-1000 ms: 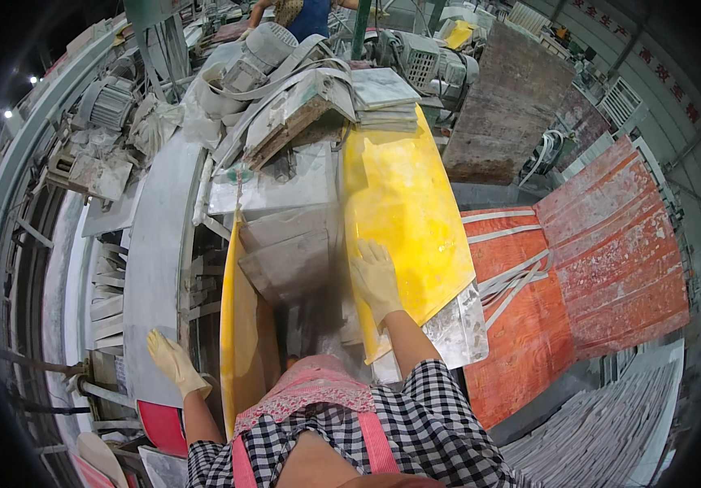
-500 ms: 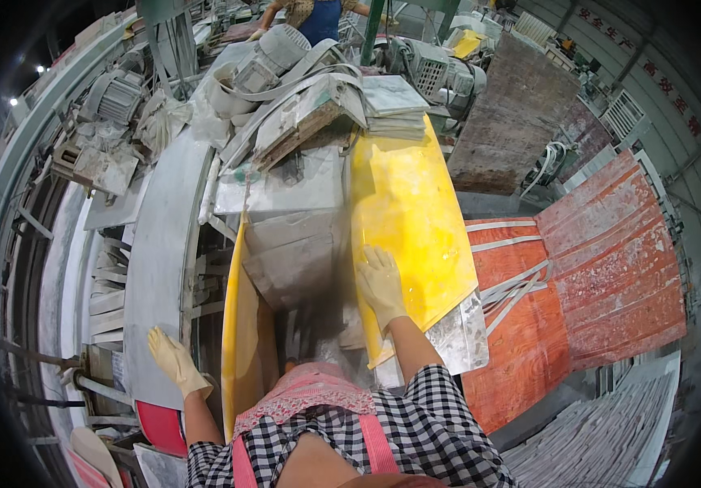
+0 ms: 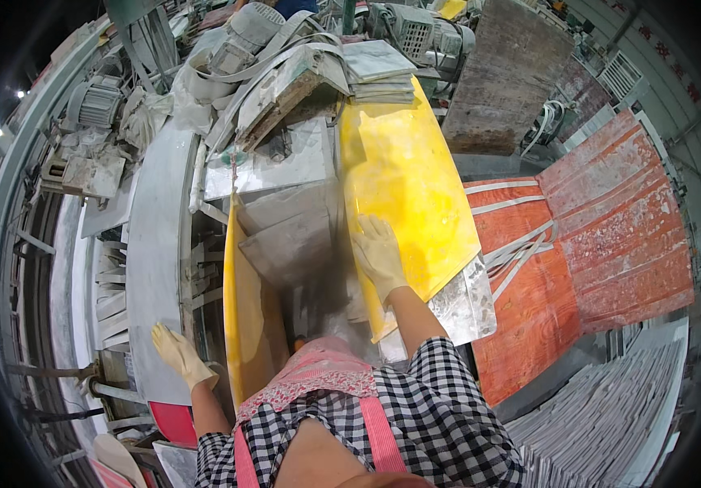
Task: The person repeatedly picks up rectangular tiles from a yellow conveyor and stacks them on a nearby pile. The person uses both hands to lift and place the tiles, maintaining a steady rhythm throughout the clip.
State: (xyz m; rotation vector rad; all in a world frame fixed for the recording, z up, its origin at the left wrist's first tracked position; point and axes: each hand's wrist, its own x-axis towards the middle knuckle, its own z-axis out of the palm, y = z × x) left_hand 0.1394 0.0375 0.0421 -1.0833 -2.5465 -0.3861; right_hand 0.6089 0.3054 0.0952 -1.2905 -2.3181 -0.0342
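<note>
My left hand [image 3: 183, 355], in a cream rubber glove, lies with fingers stretched at the near end of a long grey belt-like surface [image 3: 158, 244]. I cannot tell how firmly it touches. My right hand [image 3: 379, 254], gloved the same way, rests flat with fingers apart on the left edge of a bright yellow sheet [image 3: 415, 187]. This sheet covers a metal-edged table. Between my arms, a second yellow sheet [image 3: 238, 325] stands on edge, beside a gap with dusty grey panels [image 3: 289, 244] in it. Neither hand grips anything.
Thin slabs [image 3: 379, 69] are stacked at the yellow sheet's far end. Dusty motors [image 3: 94, 104] and belts stand beyond. Orange-red boards [image 3: 521, 285] with pale straps [image 3: 521, 252] lie to the right, above stacked thin grey strips [image 3: 603, 407]. A brown board [image 3: 509, 81] leans behind.
The view has tilted, so most of the scene sits higher in the picture. My hands stay on or by the same surfaces. The person at the far end has mostly left the view.
</note>
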